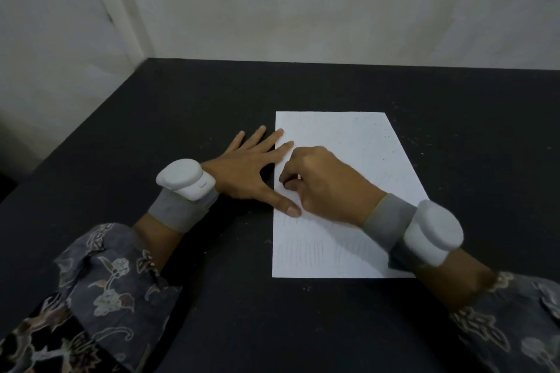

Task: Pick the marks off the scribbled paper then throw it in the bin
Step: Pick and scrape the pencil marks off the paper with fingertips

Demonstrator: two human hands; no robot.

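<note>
i see the paper [348, 166] lying flat on the black table [212, 106]. my left hand [245, 172] rests spread flat on the paper's left edge; my right hand [327, 182] curls over the paper, pinching something small (an eraser, i can't confirm).

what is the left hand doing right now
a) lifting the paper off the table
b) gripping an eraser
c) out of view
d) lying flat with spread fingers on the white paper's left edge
d: the left hand lies flat, fingers spread, its thumb and fingertips pressing the left edge of the white scribbled paper sheet on the black table.
</note>
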